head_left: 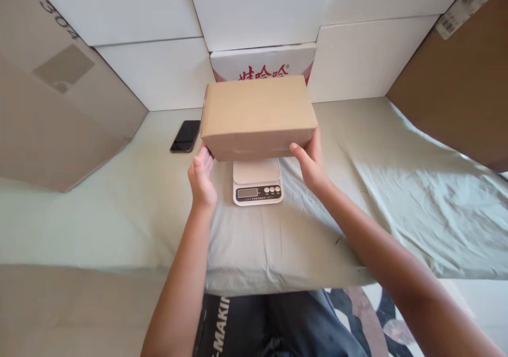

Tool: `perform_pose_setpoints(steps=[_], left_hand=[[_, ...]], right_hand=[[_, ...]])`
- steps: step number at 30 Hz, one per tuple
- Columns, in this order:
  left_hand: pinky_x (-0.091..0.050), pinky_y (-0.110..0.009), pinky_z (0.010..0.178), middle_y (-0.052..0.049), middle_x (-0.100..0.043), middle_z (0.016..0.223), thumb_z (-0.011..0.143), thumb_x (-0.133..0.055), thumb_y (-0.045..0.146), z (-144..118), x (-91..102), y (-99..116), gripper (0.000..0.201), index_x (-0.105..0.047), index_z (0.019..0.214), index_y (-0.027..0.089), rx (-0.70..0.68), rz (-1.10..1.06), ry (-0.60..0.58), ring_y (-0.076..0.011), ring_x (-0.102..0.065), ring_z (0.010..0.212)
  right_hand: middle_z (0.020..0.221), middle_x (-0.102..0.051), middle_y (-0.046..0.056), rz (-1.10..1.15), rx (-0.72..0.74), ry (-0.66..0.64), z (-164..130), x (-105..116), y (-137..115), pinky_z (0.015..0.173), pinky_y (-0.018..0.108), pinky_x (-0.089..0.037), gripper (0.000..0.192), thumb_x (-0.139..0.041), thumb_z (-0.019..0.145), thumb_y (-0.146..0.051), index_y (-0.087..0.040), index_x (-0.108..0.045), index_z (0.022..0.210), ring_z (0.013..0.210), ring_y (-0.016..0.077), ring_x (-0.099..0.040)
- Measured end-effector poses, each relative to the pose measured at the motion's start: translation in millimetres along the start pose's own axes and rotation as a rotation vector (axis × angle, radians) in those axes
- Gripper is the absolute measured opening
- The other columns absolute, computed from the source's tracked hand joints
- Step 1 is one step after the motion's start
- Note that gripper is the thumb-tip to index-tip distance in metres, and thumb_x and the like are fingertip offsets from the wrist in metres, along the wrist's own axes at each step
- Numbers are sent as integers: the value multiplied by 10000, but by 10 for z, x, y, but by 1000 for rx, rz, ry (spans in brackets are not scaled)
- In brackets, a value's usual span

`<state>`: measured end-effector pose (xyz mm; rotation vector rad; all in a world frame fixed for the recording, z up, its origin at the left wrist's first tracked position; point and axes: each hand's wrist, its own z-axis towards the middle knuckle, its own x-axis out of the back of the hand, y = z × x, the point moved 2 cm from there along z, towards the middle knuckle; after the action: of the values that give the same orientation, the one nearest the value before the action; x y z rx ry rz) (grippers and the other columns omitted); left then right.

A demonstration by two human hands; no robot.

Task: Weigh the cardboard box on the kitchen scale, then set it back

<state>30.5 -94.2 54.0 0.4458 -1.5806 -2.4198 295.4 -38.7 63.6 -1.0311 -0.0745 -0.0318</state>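
A plain brown cardboard box (260, 108) is held between my two hands over a white digital scale (257, 193). My left hand (203, 177) grips the box at its near left corner, fingers tucked underneath. At the near right corner, my right hand (311, 161) has its thumb on the front face and its fingers around the side. The box hides the back part of the scale's platform; the display and buttons face me, and the display looks blank. Whether the box's underside touches the platform I cannot tell.
A black phone (186, 136) lies left of the box on the pale green cloth (119, 214). Large cartons stand at the left (59, 98) and right (456, 82). White panels (353, 61) and a white box with red lettering (262, 58) close off the back.
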Motion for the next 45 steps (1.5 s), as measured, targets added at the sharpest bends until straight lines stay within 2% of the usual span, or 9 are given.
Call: perform_pose_setpoints(steps=[5,11,18,21,26,29,32,37,45], left_hand=[[-376,-526,1320,-179,-662,1559,890,-467,910,-420,102,-62,935,-717,1452,205,47,26,63,-381,-503,1566],[-402,-523,1306,-205,-626,1586,902,-460,900,-462,122,-143,967,-678,1494,168,75,28,82,-388,-529,1543],[-407,-505,1309,-202,-618,1595,917,-440,892,-507,121,-173,966,-664,1506,160,75,69,70,-374,-537,1541],[-368,-486,1337,-143,-544,1678,943,-421,866,-428,218,-116,910,-631,1542,214,9,85,79,-342,-454,1606],[-264,-497,1383,0,-499,1727,1011,-241,828,26,564,-40,806,-649,1502,336,-36,63,153,-298,-320,1678],[-279,-517,1375,-100,-512,1714,999,-266,843,286,648,-136,869,-658,1481,234,13,48,181,-323,-359,1662],[-318,-524,1355,-181,-508,1702,969,-374,845,364,626,-333,896,-645,1487,166,80,59,201,-337,-403,1640],[-358,-493,1330,-146,-540,1684,983,-362,811,269,624,-590,799,-692,1441,246,139,36,204,-295,-460,1610],[-344,-486,1330,-149,-534,1689,968,-315,845,248,618,-579,841,-678,1447,257,133,73,176,-285,-465,1606]], right_hand=[[1775,-349,-10,53,-122,33,-371,-46,-5,1447,603,-195,901,-689,877,-708,-441,-316,1652,1711,312,-230],[1765,-416,29,189,-172,28,-408,-99,-103,1441,528,-248,938,-721,860,-665,-363,-329,1656,1693,304,-308],[1781,-407,13,203,-179,33,-422,-124,-46,1439,527,-244,888,-702,865,-633,-363,-372,1643,1727,298,-241],[1824,-310,-23,174,-158,116,-326,32,79,1434,586,-211,892,-620,874,-705,-417,-316,1661,1735,312,-225],[1833,-244,-24,122,-175,428,-94,598,278,1419,613,-192,839,-392,922,-717,-449,-197,1692,1737,270,-227],[1827,-265,-21,157,-237,489,-55,763,408,1411,653,-159,796,-367,932,-694,-453,-221,1676,1734,276,-235],[1823,-284,-29,157,-277,461,-92,717,522,1401,684,-157,797,-407,915,-737,-474,-272,1655,1736,304,-226],[1820,-308,-21,111,-289,380,-172,537,585,1395,663,-220,821,-441,892,-766,-469,-316,1648,1720,309,-280],[1793,-375,7,176,-341,357,-194,456,580,1412,609,-217,801,-511,868,-747,-410,-414,1589,1704,292,-321]])
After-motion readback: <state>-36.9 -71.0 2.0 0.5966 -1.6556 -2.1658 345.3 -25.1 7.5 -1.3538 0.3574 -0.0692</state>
